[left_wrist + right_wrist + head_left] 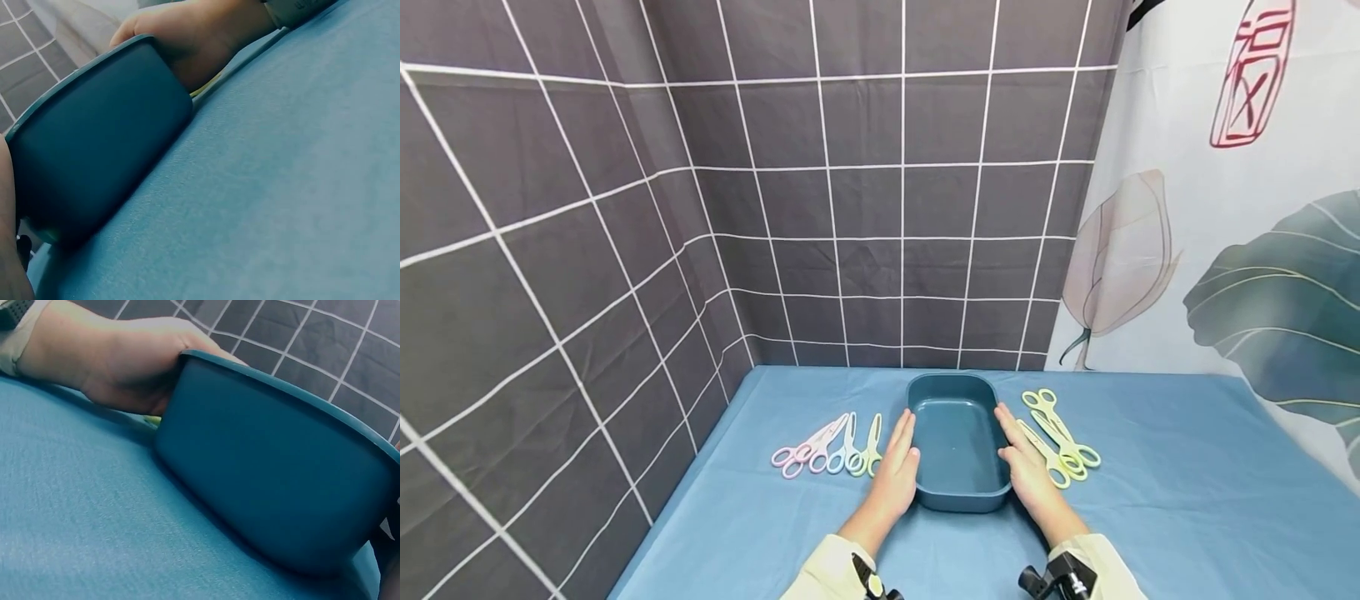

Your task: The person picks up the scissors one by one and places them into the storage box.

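The box (962, 502) sits on the table (1195, 500) with its long axis running front to back, directly between the left hand (895, 471) and right hand (1028, 468), both laid straight-fingered against its long sides.

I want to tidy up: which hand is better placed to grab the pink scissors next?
Probably the left hand: it's against the box, on the same side as the pink scissors. The right hand is across the box.
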Available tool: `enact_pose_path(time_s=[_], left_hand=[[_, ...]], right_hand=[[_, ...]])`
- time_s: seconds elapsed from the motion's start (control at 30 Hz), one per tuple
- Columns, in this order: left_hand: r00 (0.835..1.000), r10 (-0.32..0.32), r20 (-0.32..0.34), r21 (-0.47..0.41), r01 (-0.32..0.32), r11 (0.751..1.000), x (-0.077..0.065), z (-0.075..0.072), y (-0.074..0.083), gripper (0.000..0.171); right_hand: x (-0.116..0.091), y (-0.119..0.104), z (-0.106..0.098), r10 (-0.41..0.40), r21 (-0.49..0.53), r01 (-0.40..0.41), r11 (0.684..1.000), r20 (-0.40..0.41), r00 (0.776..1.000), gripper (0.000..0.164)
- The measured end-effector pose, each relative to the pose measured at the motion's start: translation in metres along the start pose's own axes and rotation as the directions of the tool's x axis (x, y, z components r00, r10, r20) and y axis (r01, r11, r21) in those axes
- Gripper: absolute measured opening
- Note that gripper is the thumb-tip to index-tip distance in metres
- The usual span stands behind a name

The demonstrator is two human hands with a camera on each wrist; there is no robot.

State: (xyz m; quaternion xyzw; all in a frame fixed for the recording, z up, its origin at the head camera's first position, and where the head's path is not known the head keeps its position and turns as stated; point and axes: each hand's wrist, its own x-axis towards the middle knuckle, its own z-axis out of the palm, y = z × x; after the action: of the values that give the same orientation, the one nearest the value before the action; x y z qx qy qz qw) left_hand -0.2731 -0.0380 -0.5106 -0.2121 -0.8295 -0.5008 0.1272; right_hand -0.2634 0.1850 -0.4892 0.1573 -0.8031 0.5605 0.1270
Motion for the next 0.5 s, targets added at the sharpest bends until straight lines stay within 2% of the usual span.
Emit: enact_pose_path(time_s=[0.1,0.2,0.3,0.4,0.5], left_hand=[[1.0,0.012,-0.022,0.004,-0.012,1.0,-0.003,-0.003,0.001,0.051],[0.999,0.029,-0.044,0.013,-0.028,1.0,-0.005,-0.004,0.0,0.051],[0.997,0.042,-0.061,0.022,-0.041,0.999,-0.007,-0.004,-0.002,0.05],[0.997,0.05,-0.062,0.019,-0.049,0.999,-0.007,-0.004,-0.003,0.05],[0.997,0.061,-0.055,0.013,-0.06,0.998,-0.007,-0.006,-0.004,0.049]], right_hand=[[0.0,-0.003,0.0,-0.009,-0.034,0.009,0.999,0.013,1.0,0.058],[0.002,0.014,0.001,-0.039,-0.052,0.04,0.998,0.016,0.999,0.059],[0.002,0.016,0.0,-0.027,-0.084,0.028,0.996,0.014,1.0,0.053],[0.004,0.012,-0.005,-0.006,-0.143,0.007,0.99,0.005,1.0,0.048],[0.01,0.006,-0.011,-0.002,-0.253,-0.002,0.968,-0.017,1.0,0.049]])
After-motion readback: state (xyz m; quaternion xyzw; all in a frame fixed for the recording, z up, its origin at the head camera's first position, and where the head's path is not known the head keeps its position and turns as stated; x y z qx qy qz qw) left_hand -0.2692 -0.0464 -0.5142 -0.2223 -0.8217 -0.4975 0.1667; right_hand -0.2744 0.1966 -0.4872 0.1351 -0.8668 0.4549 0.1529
